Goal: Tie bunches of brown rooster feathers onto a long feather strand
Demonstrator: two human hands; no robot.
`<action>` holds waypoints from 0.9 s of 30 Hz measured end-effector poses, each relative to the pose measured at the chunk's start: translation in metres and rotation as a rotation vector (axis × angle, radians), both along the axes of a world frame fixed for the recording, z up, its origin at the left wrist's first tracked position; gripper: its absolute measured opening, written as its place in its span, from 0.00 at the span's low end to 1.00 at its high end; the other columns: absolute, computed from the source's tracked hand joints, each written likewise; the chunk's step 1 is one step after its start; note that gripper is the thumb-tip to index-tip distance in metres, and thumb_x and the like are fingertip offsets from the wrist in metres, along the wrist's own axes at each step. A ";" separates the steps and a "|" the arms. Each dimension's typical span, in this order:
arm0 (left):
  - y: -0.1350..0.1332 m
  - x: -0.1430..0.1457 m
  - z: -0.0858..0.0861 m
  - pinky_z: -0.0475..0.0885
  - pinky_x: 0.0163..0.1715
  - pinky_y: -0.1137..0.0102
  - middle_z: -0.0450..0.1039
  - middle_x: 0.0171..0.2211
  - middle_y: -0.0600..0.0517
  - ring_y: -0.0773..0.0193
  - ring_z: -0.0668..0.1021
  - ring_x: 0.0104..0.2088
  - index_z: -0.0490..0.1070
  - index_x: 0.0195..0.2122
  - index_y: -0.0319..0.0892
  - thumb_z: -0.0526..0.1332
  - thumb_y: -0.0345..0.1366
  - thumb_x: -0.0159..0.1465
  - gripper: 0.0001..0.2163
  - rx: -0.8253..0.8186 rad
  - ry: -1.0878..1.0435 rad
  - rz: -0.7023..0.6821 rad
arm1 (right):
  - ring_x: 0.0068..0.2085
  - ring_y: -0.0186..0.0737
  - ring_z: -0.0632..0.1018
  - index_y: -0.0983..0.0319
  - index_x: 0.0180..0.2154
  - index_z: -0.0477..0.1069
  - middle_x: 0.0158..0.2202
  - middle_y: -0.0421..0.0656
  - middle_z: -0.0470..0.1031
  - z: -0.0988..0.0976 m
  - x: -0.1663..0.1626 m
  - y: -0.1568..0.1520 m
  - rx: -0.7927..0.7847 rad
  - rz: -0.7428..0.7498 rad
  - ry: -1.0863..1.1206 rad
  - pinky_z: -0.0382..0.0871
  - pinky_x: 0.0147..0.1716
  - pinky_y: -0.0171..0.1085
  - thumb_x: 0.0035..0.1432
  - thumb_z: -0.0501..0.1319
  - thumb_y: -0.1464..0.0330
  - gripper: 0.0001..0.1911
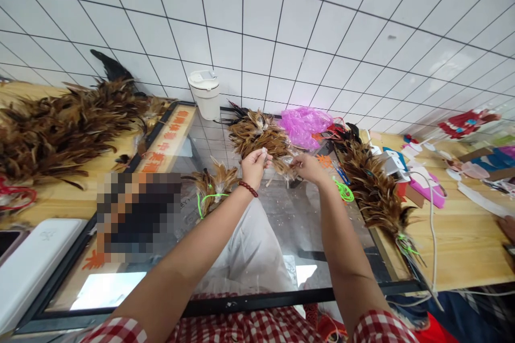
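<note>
My left hand (pixel 256 167), with a dark bead bracelet (pixel 248 188) on its wrist, is closed in a pinch. Something small and pale shows at its fingertips, too small to name. Just right of it, the curled fingers of my right hand (pixel 309 167) grip at the pale quill ends of some loose feathers (pixel 285 167). Behind both hands lies a heap of brown feathers (pixel 257 136). A smaller feather bunch (pixel 217 182) with bright green cord (pixel 213 196) rests left of my left wrist.
A glass panel in a black frame (pixel 261 304) covers the worktop. At the back stand a white lidded cup (pixel 205 95) and a pink plastic bag (pixel 306 124). Long feather strips lie left (pixel 68 134) and right (pixel 366 187). A white cable (pixel 432 230) hangs over the right side.
</note>
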State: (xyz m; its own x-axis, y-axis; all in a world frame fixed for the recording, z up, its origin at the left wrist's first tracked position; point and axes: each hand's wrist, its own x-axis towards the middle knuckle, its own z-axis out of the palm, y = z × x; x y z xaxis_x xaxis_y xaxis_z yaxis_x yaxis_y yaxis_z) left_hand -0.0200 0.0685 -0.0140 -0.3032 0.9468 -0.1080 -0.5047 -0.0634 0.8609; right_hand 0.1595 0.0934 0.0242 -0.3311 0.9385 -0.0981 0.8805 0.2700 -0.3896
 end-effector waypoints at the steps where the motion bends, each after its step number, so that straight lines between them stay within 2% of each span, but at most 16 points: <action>1: 0.000 0.000 0.000 0.66 0.21 0.76 0.75 0.24 0.52 0.74 0.72 0.19 0.73 0.34 0.37 0.68 0.37 0.53 0.10 0.001 -0.005 -0.013 | 0.35 0.38 0.76 0.61 0.40 0.77 0.35 0.43 0.78 0.005 0.004 -0.001 -0.022 0.017 0.040 0.66 0.35 0.32 0.49 0.58 0.77 0.16; 4: -0.002 0.000 0.002 0.66 0.21 0.76 0.75 0.24 0.52 0.73 0.73 0.20 0.73 0.32 0.37 0.69 0.37 0.51 0.11 0.003 -0.009 -0.045 | 0.32 0.36 0.76 0.61 0.44 0.76 0.35 0.42 0.79 0.018 0.015 -0.003 0.046 -0.096 0.059 0.65 0.34 0.32 0.53 0.56 0.75 0.17; 7: -0.003 0.000 0.003 0.66 0.21 0.76 0.75 0.24 0.52 0.73 0.73 0.19 0.72 0.31 0.37 0.70 0.40 0.50 0.13 -0.001 -0.009 -0.040 | 0.34 0.38 0.76 0.60 0.42 0.78 0.34 0.44 0.79 0.021 0.018 -0.004 0.128 -0.188 -0.007 0.65 0.37 0.33 0.54 0.55 0.73 0.16; 13: -0.002 -0.001 0.003 0.65 0.20 0.76 0.75 0.23 0.53 0.74 0.72 0.19 0.72 0.31 0.37 0.71 0.43 0.48 0.16 -0.007 -0.009 -0.033 | 0.35 0.36 0.74 0.59 0.46 0.77 0.37 0.43 0.76 0.014 0.006 -0.005 0.047 0.165 0.047 0.65 0.38 0.33 0.45 0.61 0.79 0.25; 15: -0.001 -0.001 0.002 0.65 0.20 0.76 0.75 0.23 0.53 0.73 0.72 0.19 0.72 0.31 0.37 0.71 0.44 0.47 0.17 -0.005 -0.012 -0.027 | 0.31 0.36 0.73 0.60 0.45 0.77 0.32 0.42 0.75 0.013 -0.003 -0.008 0.019 0.201 0.111 0.65 0.35 0.33 0.47 0.62 0.76 0.20; 18: -0.001 -0.001 0.000 0.65 0.20 0.76 0.75 0.23 0.53 0.73 0.72 0.19 0.71 0.31 0.37 0.71 0.44 0.48 0.17 -0.006 -0.011 -0.017 | 0.28 0.36 0.71 0.62 0.36 0.78 0.27 0.42 0.74 0.007 -0.020 -0.011 0.074 0.113 0.113 0.62 0.31 0.34 0.51 0.62 0.68 0.10; 21: -0.001 -0.001 0.000 0.66 0.21 0.76 0.75 0.23 0.52 0.73 0.72 0.19 0.71 0.32 0.37 0.70 0.44 0.49 0.17 0.002 -0.004 -0.035 | 0.28 0.36 0.70 0.61 0.27 0.76 0.27 0.42 0.73 -0.003 -0.030 -0.010 0.082 0.060 0.093 0.60 0.30 0.35 0.48 0.63 0.69 0.04; 24: -0.003 -0.001 0.002 0.66 0.21 0.76 0.75 0.24 0.52 0.73 0.73 0.19 0.70 0.32 0.37 0.70 0.44 0.49 0.17 -0.001 -0.005 -0.060 | 0.26 0.35 0.70 0.61 0.26 0.73 0.24 0.40 0.72 -0.009 -0.032 -0.005 -0.003 0.053 0.365 0.61 0.28 0.34 0.49 0.60 0.68 0.04; 27: -0.006 -0.001 0.006 0.65 0.20 0.76 0.75 0.23 0.52 0.73 0.73 0.19 0.70 0.31 0.38 0.71 0.44 0.48 0.17 -0.014 -0.030 -0.087 | 0.26 0.35 0.72 0.61 0.31 0.71 0.26 0.40 0.73 -0.007 -0.032 -0.002 0.108 -0.178 0.754 0.65 0.29 0.35 0.51 0.59 0.62 0.09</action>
State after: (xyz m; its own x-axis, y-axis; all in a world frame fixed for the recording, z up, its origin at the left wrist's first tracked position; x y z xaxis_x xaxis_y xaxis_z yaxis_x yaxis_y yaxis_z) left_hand -0.0209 0.0629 -0.0083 -0.2161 0.9678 -0.1288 -0.5332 -0.0064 0.8460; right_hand 0.1271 0.0919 0.0170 -0.1155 0.9753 0.1881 0.4220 0.2196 -0.8796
